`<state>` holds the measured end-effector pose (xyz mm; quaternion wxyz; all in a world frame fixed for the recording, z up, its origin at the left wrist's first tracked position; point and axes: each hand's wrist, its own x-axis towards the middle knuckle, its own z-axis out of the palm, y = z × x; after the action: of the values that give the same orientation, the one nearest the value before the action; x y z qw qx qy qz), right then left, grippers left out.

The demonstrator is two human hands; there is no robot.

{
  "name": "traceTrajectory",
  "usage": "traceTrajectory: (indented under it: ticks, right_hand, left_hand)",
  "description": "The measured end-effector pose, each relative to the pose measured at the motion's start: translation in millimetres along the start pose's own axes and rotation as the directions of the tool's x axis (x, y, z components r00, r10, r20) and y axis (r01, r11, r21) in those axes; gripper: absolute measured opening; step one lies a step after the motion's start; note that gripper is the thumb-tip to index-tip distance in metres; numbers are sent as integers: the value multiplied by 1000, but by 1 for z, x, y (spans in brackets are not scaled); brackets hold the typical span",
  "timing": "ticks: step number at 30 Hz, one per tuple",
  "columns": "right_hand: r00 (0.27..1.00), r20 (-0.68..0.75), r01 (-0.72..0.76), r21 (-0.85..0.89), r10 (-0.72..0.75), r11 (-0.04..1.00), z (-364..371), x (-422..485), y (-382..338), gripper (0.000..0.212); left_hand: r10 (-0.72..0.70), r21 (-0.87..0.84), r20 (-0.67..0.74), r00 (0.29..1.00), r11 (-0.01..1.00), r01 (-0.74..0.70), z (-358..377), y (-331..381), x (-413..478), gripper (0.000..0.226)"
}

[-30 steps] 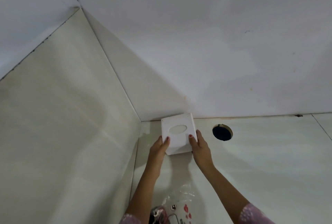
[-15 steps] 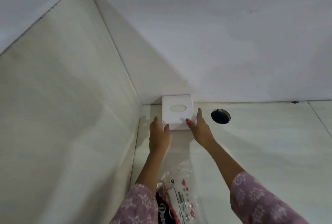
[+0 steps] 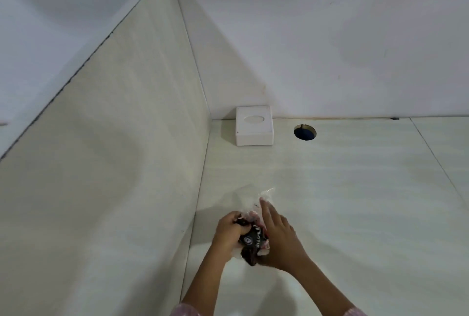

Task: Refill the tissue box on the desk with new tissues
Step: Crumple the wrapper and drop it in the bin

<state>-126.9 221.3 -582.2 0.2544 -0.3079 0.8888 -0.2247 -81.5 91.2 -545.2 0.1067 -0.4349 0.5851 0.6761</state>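
Head view: the tissue box (image 3: 254, 125) sits closed in the bench's (image 3: 355, 189) far left corner, against the back wall, beside the round cable hole (image 3: 305, 132). No tissue shows at its oval slot, so whether the refill is in can't be told. Both hands are well apart from the box, near the bench's left edge. The left hand (image 3: 228, 233) is curled tight around a crumpled plastic wrapper (image 3: 253, 237); the right hand (image 3: 278, 237) presses on it, fingers partly extended. Looks like cleanup of packaging, a late step.
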Motion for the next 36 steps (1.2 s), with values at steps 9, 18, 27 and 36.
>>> traceTrajectory:
  ticks: [9, 18, 27, 36]
  right_hand:
    - [886, -373, 99, 731, 274, 676, -32, -97, -14, 65]
    - [999, 2, -10, 989, 50, 149, 4, -222, -68, 63]
    - [840, -142, 151, 988, 524, 26, 45, -293, -11, 40]
    - [265, -143, -191, 962, 954, 197, 216, -287, 181, 39]
  left_hand:
    - [533, 207, 186, 825, 800, -564, 20, -35, -90, 53]
    - [798, 137, -76, 598, 603, -786, 17, -100, -169, 55]
    - [653, 207, 382, 654, 629, -749, 57, -162, -209, 43]
    - [341, 442, 632, 696, 579, -685, 127, -286, -104, 22]
